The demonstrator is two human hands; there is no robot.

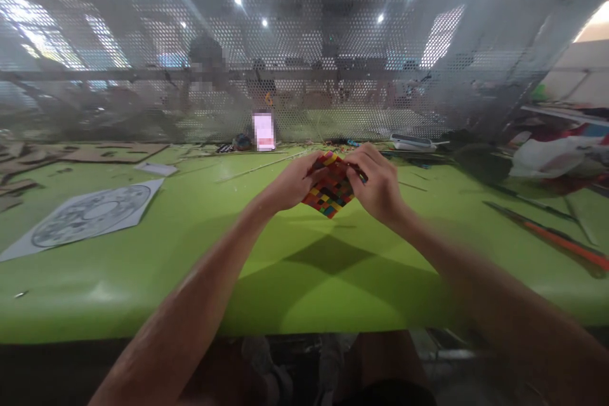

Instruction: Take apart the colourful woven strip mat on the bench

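Observation:
A small square mat woven from many coloured strips (pixel 330 190) hangs tilted above the green table (pixel 200 254), one corner pointing down. My left hand (pixel 292 184) grips its left edge with the fingers curled round it. My right hand (pixel 378 181) is closed on its upper right edge, thumb and fingers pinched on the strips. The mat casts a diamond shadow on the table below.
A printed sheet with a round pattern (pixel 88 212) lies at the left, cardboard pieces (pixel 109 152) behind it. A perforated metal screen (pixel 304 57) closes the back. Long orange and dark sticks (pixel 547 235) lie at the right, beside a white bag (pixel 552 152).

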